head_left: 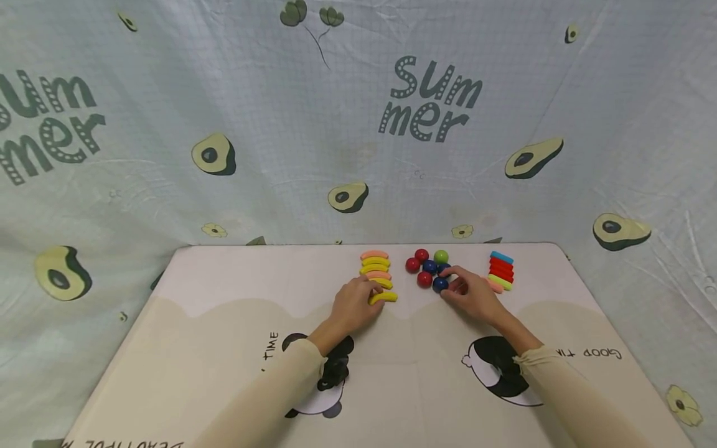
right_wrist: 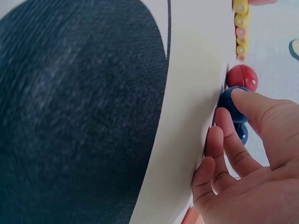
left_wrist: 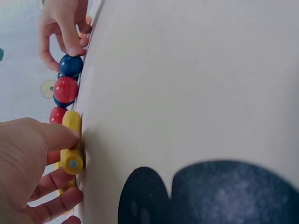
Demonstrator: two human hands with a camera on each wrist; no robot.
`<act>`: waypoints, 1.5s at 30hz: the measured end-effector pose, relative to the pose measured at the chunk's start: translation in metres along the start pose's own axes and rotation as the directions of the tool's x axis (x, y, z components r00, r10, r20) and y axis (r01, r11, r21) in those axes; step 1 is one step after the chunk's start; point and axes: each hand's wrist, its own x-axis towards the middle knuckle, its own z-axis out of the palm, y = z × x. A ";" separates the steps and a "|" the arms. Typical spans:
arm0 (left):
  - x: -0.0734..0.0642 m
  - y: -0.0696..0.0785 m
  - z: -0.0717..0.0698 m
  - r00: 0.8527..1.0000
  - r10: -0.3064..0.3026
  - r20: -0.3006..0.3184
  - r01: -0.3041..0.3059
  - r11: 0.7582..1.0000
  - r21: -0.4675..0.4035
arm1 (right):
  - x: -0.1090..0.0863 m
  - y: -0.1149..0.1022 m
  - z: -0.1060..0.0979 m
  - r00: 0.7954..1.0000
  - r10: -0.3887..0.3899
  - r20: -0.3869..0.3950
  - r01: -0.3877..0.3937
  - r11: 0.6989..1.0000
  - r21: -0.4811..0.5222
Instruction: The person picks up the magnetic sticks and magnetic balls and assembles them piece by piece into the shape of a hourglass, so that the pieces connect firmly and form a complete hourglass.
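My left hand pinches a yellow curved stick with a pale dot on its end; the thumb lies over the stick in the left wrist view. Directly beyond it is a column of similar yellow and peach curved sticks, partly behind the fingers. My right hand has thumb and forefinger around a dark blue ball, its other fingers loosely bent. That ball is at the near edge of a cluster, close to a red ball and other blue balls.
More red balls and a green ball make up the cluster's far side. To the right is a stack of blue, red, lime and peach sticks. The table has a printed cover and backs onto a patterned curtain.
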 end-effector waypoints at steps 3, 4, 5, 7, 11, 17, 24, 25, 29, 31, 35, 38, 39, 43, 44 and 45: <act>-0.001 0.000 -0.001 1.000 -0.004 0.006 0.003 1.000 0.004 | -0.001 -0.002 0.000 1.000 0.000 -0.002 0.000 1.000 0.000; 0.000 0.000 -0.002 1.000 -0.007 0.013 0.007 1.000 -0.001 | -0.001 -0.003 0.000 1.000 0.002 -0.003 -0.002 1.000 0.001; 0.000 0.000 -0.002 1.000 -0.007 0.017 0.007 1.000 -0.004 | -0.002 -0.003 0.001 1.000 0.007 -0.007 -0.007 1.000 0.000; 0.000 -0.001 -0.001 1.000 -0.008 0.030 0.008 1.000 -0.017 | -0.003 -0.004 0.002 1.000 0.011 -0.015 -0.011 1.000 -0.005; 0.000 -0.003 0.000 0.998 -0.012 0.060 0.015 0.999 -0.049 | -0.005 -0.007 0.004 0.999 0.023 -0.031 -0.024 0.999 -0.021; -0.005 -0.005 -0.004 0.999 -0.002 0.043 0.007 0.992 -0.125 | -0.008 -0.010 0.005 0.999 0.031 -0.044 -0.033 0.999 -0.040; -0.017 -0.012 -0.015 0.999 -0.015 0.035 0.022 0.975 -0.222 | -0.012 -0.009 0.005 0.999 0.020 -0.029 -0.022 0.999 -0.050; -0.018 -0.014 -0.016 0.999 -0.011 0.032 0.018 0.972 -0.233 | -0.013 -0.009 0.005 1.000 0.019 -0.024 -0.021 0.998 -0.051; -0.022 -0.019 -0.021 1.000 0.013 0.012 -0.009 0.966 -0.259 | -0.018 -0.011 0.003 1.000 0.004 -0.009 -0.004 0.999 -0.035; -0.025 -0.022 -0.024 1.000 0.014 0.004 -0.012 0.961 -0.277 | -0.019 -0.012 0.003 1.000 -0.008 -0.003 0.008 1.000 -0.022; -0.030 -0.026 -0.029 1.000 0.003 -0.010 -0.006 0.955 -0.296 | -0.022 -0.016 0.004 0.999 -0.038 0.016 0.038 0.999 0.010; -0.034 -0.029 -0.032 1.000 -0.017 -0.008 0.014 0.956 -0.292 | -0.023 -0.021 0.006 0.998 -0.048 0.029 0.047 0.998 0.037; -0.035 -0.029 -0.034 1.000 -0.025 -0.010 0.021 0.956 -0.292 | -0.023 -0.022 0.007 0.998 -0.053 0.035 0.052 0.998 0.044; -0.038 -0.031 -0.037 0.999 -0.048 -0.011 0.042 0.954 -0.296 | -0.025 -0.029 0.012 0.997 -0.061 0.052 0.057 0.996 0.072; -0.038 -0.031 -0.038 0.999 -0.049 -0.011 0.044 0.953 -0.298 | -0.025 -0.032 0.014 0.997 -0.059 0.057 0.054 0.995 0.081; -0.039 -0.031 -0.038 0.999 -0.047 -0.014 0.041 0.953 -0.301 | -0.025 -0.034 0.016 0.996 -0.061 0.064 0.055 0.995 0.085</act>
